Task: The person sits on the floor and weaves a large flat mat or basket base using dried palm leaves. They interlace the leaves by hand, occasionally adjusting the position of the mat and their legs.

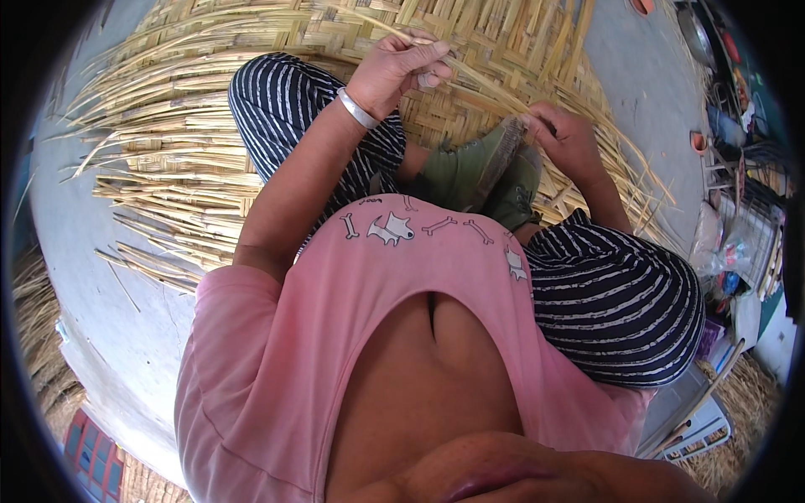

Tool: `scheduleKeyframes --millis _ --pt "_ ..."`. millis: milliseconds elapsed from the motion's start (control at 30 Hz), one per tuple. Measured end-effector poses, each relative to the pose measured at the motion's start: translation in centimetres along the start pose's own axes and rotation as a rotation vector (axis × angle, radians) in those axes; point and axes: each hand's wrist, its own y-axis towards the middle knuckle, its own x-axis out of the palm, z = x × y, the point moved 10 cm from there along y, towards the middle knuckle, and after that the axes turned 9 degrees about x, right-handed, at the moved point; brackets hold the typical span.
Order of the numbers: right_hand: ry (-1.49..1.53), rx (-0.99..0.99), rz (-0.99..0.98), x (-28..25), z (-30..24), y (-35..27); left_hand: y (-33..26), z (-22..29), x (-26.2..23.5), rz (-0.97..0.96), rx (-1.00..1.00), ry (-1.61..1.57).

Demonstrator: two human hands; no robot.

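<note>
My left hand (407, 67), with a silver bangle on its wrist, is raised over the mat and pinches a thin pale split-reed strip (486, 81). Past its fingers the strip runs on toward the far edge of view. Lower and to the right, my right hand (568, 140) is closed near the strip's other end, by the toe of my green shoe (457, 172). Its fingertips are partly hidden. Beneath both hands spreads a woven reed mat (499, 38), with long loose strip ends (159, 180) fanning out at its left.
My crossed legs in striped trousers (608, 289) rest at the mat's near side. Grey concrete floor (88, 293) borders it. Along the right stand a metal rack (763, 239), bags and household items. A bundle of dry stalks (38, 335) lies at far left.
</note>
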Motion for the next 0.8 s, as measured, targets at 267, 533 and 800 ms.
scheduleKeyframes --millis 267,533,800 --pt "-0.717 -0.402 0.330 -2.3 -5.5 -1.6 -0.5 -0.3 -0.8 0.170 0.007 -0.064" --pt "-0.850 -0.462 0.328 -2.3 -6.9 -3.0 -2.1 -1.6 -1.8 0.269 -0.173 0.012" --pt "-0.982 -0.542 0.398 -3.0 -9.4 -2.7 -1.9 -2.7 0.3 0.309 -0.117 -0.232"
